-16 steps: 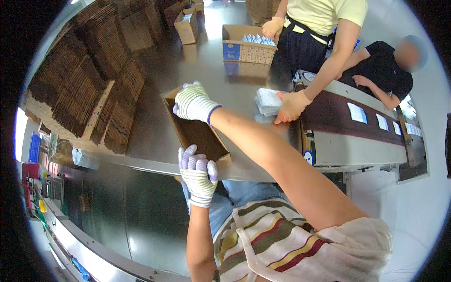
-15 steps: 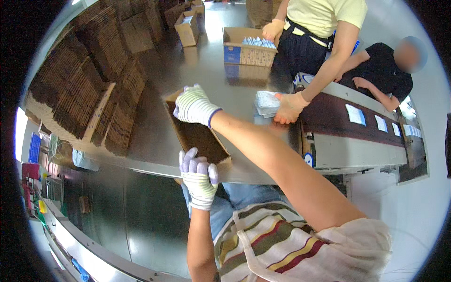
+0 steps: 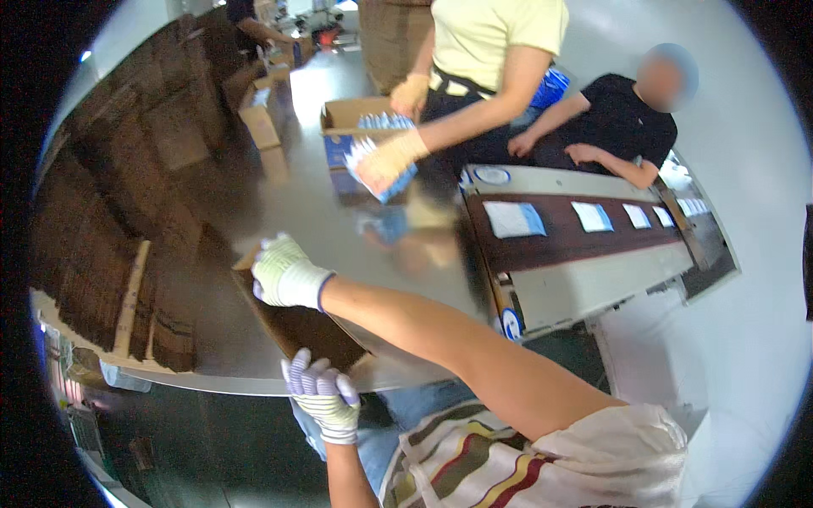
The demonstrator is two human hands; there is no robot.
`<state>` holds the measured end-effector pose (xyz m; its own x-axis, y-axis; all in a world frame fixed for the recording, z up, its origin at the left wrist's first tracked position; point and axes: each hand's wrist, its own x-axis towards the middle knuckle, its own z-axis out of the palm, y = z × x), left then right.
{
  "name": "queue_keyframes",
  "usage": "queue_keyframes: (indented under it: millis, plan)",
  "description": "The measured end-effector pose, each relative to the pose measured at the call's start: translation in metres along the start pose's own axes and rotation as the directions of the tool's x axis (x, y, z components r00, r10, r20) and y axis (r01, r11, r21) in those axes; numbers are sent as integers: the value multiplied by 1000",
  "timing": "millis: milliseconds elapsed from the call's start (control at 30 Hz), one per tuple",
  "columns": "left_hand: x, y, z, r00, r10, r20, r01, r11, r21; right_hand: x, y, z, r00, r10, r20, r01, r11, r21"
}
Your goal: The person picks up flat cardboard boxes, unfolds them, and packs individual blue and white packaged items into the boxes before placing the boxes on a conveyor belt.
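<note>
An open cardboard box (image 3: 313, 333) lies aslant at the near edge of the metal table, its brown inside showing. My right hand (image 3: 286, 273), in a striped white glove with purple parts, is closed over the far end of this box. At the box's near end is my left hand (image 3: 323, 396), gloved alike. Its fingers are slightly apart and rest against the cardboard, and I cannot see a grip. Beyond, a co-worker's gloved hand (image 3: 385, 165) holds several blue-and-white packets (image 3: 398, 184) beside a carton (image 3: 343, 114) partly filled with similar packets.
Tall stacks of flattened cardboard (image 3: 102, 279) crowd the left. On the right, a conveyor (image 3: 555, 224) carries several blue-and-white packets, with a person in black (image 3: 622, 127) seated behind it. Another carton (image 3: 261, 114) stands farther back on the metal table (image 3: 406, 313).
The view has swung, shifting the scene left and down. The co-worker's hand has lifted the packets off the table toward the carton. Both my hands remain at the box.
</note>
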<state>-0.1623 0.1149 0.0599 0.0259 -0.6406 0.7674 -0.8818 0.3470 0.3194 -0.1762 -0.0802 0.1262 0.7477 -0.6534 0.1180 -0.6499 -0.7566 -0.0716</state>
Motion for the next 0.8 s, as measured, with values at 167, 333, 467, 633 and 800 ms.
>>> queue_keyframes:
  millis: [167, 333, 467, 633, 800]
  plan:
    - [-5, 1, 6, 1000, -7, -17, 6, 1000, -18, -4, 4, 6, 1000, -4, -25, 3, 1000, -25]
    - [-5, -1, -4, 1000, 15, -4, -15, 1000, -8, -6, -4, -1, 998, -55, -20, 54, 997, -54]
    - [-5, -4, 2, 1000, 6, 8, -6, 1000, -17, -3, 3, 7, 996, -64, -55, 62, 997, -35]
    - [-7, -2, 3, 1000, -4, -9, 4, 1000, -8, -3, 3, 12, 995, -69, -72, 67, 997, -32]
    - [-9, -4, 1, 999, 17, 30, -17, 1000, 5, -6, 3, 4, 998, -66, -18, 66, 998, -16]
